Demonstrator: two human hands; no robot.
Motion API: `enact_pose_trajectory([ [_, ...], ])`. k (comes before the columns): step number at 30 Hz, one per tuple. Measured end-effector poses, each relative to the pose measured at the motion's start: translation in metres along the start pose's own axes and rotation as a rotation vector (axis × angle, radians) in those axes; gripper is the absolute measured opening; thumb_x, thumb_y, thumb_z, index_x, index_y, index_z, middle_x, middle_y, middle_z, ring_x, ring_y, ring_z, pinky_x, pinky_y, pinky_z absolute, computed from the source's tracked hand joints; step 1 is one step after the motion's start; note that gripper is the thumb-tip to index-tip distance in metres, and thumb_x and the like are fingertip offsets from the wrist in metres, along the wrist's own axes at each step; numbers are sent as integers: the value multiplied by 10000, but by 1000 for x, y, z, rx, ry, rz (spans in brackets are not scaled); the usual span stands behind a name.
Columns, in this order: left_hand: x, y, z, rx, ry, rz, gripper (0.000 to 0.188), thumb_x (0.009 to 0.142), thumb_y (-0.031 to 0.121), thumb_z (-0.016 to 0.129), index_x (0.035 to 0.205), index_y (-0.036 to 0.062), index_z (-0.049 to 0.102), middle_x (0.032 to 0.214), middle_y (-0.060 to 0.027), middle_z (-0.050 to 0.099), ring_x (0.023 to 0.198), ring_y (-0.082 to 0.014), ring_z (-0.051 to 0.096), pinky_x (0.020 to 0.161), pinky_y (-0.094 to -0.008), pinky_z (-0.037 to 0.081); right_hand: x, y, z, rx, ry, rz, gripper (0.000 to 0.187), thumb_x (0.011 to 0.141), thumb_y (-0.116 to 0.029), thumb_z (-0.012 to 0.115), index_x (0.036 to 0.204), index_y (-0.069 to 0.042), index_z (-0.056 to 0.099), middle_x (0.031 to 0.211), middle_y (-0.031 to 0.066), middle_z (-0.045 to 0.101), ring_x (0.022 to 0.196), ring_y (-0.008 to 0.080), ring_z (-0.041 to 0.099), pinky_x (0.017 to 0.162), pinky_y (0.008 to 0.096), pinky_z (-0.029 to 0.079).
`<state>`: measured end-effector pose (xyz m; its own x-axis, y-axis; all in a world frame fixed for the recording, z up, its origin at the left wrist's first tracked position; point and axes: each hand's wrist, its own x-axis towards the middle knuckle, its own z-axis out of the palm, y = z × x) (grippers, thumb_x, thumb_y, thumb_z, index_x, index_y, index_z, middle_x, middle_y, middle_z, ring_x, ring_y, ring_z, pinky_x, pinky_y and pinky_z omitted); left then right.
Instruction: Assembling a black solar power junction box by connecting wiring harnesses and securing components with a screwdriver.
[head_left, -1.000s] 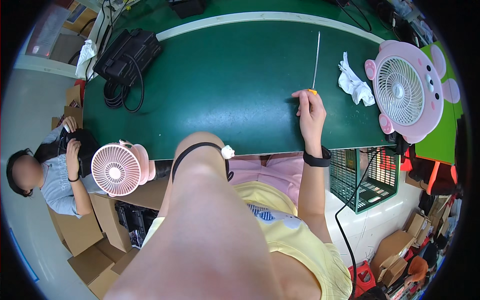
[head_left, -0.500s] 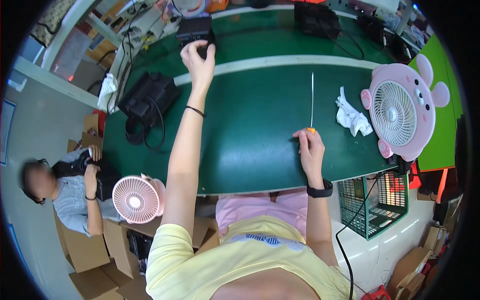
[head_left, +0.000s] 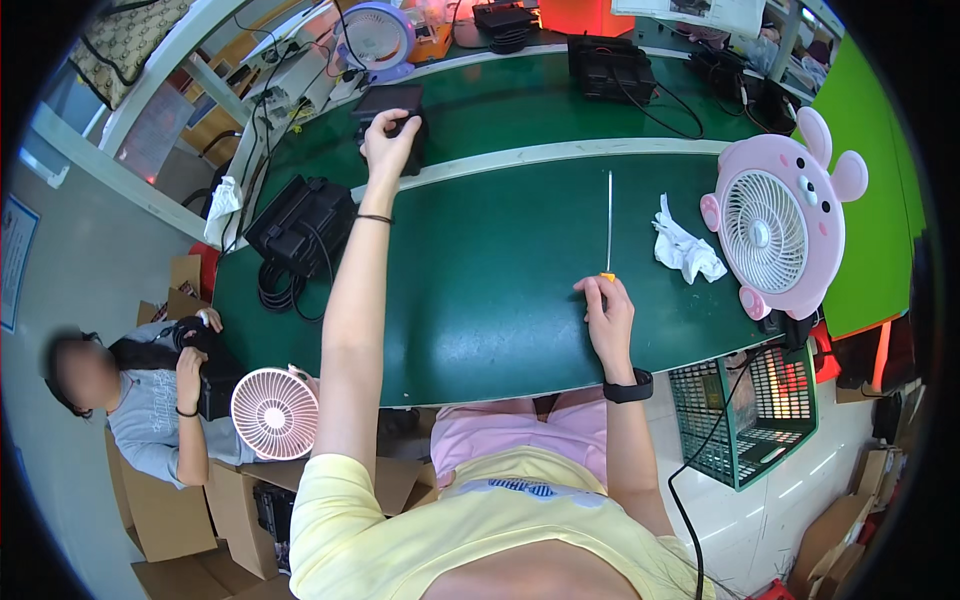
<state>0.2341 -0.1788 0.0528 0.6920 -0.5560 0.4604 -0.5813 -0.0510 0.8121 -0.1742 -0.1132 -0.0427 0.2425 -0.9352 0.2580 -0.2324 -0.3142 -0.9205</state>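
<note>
My left hand [head_left: 389,142] reaches far forward to a black boxy device [head_left: 388,98] at the back left of the green table. Its fingers are bent around the near side of that device, whose front is partly hidden by the hand. In my right hand [head_left: 608,312] is a screwdriver [head_left: 610,222], its orange handle mostly covered by my fingers and its long thin shaft pointing away from me. Beside the screwdriver lies a crumpled white tissue [head_left: 686,245]. Another black device with a coiled cable [head_left: 305,228] sits left of my left forearm.
A pink animal-shaped fan [head_left: 770,228] stands at the right, above a green plastic crate [head_left: 745,415]. A small pink fan [head_left: 274,412] is at the table's near left. Beyond it a person [head_left: 160,400] holds something black. More black devices [head_left: 612,68] lie at the back; cardboard boxes [head_left: 165,500] stand lower left.
The view has shifted, showing more of the table's far side. My left hand stays at the black device, its fingers more closed around it. My right hand still holds the screwdriver.
</note>
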Motion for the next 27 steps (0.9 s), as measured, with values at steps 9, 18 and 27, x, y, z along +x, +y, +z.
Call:
enact_pose_trajectory([
  [9,-180,113,-8,-219,-129,63,249,829,153,755,1052,102,655,1098,-81,581,1018,-228,530,920,-339,418,-3,-57,-46,1330,101,45,254,1080,-349,433,903,-168,456,923,5,432,701,101,447,898,567,573],
  [18,-220,128,-31,138,-146,701,149,834,46,685,969,104,716,1074,-81,677,936,-277,661,804,-377,534,-35,-207,-139,2027,-961,-495,284,863,15,595,932,28,320,1029,140,374,762,312,511,729,685,625],
  [27,-161,67,-68,613,-220,797,709,791,-41,692,1422,229,515,1449,-57,492,1354,-310,450,1095,-501,377,-78,-204,-141,2153,-942,-222,314,883,-4,587,986,-38,292,1055,105,383,771,295,498,644,746,568],
])
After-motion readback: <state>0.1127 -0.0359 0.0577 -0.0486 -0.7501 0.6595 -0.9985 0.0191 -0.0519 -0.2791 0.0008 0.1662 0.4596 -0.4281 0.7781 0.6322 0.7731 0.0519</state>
